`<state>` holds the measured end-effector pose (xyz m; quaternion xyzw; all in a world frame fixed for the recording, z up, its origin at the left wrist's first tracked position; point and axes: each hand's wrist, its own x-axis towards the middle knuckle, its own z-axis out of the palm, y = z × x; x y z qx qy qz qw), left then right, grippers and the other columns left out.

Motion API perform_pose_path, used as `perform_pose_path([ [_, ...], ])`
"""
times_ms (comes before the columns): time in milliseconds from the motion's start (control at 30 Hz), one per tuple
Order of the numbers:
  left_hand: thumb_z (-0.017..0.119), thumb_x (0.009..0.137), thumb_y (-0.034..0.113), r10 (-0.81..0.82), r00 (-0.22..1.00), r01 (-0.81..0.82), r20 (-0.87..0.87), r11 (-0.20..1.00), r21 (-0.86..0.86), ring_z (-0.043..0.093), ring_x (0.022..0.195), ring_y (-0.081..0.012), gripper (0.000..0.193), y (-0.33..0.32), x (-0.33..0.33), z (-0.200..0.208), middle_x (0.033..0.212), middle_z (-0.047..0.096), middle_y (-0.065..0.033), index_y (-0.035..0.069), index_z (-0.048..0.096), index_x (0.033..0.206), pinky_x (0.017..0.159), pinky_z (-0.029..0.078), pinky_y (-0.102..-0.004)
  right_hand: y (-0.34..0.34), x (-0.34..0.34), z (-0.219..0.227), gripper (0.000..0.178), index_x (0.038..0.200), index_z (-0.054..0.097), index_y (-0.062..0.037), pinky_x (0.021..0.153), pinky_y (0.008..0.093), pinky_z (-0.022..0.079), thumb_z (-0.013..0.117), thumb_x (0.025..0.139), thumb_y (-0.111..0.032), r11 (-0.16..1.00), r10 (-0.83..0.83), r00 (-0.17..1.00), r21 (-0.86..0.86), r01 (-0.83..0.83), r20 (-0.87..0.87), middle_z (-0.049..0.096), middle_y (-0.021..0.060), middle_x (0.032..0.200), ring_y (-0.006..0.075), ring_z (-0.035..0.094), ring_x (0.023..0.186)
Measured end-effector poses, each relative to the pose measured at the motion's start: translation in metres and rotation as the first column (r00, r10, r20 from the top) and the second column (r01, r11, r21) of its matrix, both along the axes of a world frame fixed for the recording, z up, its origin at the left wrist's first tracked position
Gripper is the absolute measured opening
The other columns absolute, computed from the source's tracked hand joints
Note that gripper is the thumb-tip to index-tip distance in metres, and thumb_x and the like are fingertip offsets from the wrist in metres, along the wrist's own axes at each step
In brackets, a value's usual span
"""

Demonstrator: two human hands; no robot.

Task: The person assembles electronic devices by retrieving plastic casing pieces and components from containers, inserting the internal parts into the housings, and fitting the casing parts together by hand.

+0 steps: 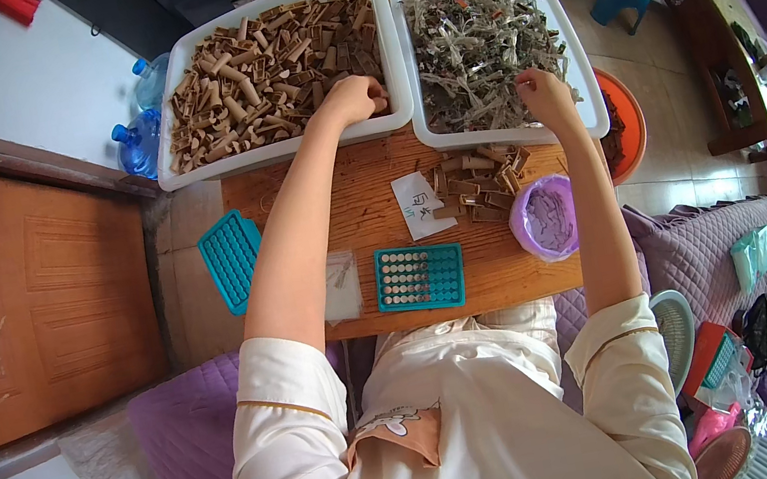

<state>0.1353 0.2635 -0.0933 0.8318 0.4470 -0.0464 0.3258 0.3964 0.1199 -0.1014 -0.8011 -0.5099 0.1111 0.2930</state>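
My left hand is at the near right corner of a white bin heaped with brown shell-like pieces. Its fingers curl inward, and what they hold is hidden. My right hand is above the near right part of a second white bin, full of tangled clear and metallic small parts. Those fingers are bent together, with any small thing in them too small to make out. On the table between my forearms stands a teal tray, its left columns filled with round pale pieces.
A purple-lined bowl stands beside my right forearm. Loose brown pieces and a marked paper lie before the bins. Another teal tray is at the table's left edge. An orange basin stands right of the table.
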Motion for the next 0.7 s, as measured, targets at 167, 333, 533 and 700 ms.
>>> perform_pose_path([
  [167,0.055,0.076,0.016,0.152,0.867,-0.272,0.474,0.943,0.195,0.056,0.084,-0.0273,0.026,-0.010,-0.012,0.014,0.093,0.058,-0.0126,0.003,0.047,0.098,0.074,0.043,-0.0352,0.004,-0.019,0.015,0.023,0.083,0.060,-0.0022,0.067,0.0351,0.044,0.059,0.069,-0.021,0.989,0.077,0.994,-0.133,-0.067,0.077,0.060,0.0164,0.076,0.0303,0.057,0.075],
  [333,0.048,0.084,0.019,0.681,0.349,-0.001,0.644,0.687,-0.726,0.056,0.082,-0.0171,0.022,-0.061,-0.032,0.070,0.091,0.056,-0.0060,0.007,0.046,0.103,0.068,0.049,-0.0282,0.002,-0.012,0.023,0.025,0.089,0.059,-0.0026,0.067,0.0299,0.043,0.060,0.071,-0.020,0.979,-0.020,0.991,0.198,0.047,-0.135,0.060,0.0118,0.076,0.0217,0.058,0.072],
  [533,0.052,0.081,0.026,0.732,0.557,0.228,0.391,0.318,-0.920,0.056,0.083,-0.0157,0.042,-0.178,-0.091,0.121,0.093,0.054,-0.0045,0.010,0.038,0.117,0.068,0.051,-0.0286,0.002,-0.010,0.079,0.018,0.094,0.055,-0.0023,0.064,0.0203,0.040,0.052,0.083,-0.016,0.792,0.193,0.873,0.597,0.131,-0.448,0.056,0.0018,0.082,0.0074,0.051,0.074],
  [700,0.055,0.079,0.028,0.721,0.624,0.273,0.302,0.161,-0.948,0.056,0.085,-0.0178,0.047,-0.235,-0.120,0.131,0.095,0.053,-0.0057,0.009,0.037,0.117,0.070,0.050,-0.0316,-0.008,-0.044,0.133,0.019,0.099,0.054,0.0003,0.066,0.0198,0.040,0.047,0.084,-0.010,0.636,0.551,0.564,0.747,0.194,-0.615,0.053,0.0016,0.086,0.0077,0.049,0.075],
])
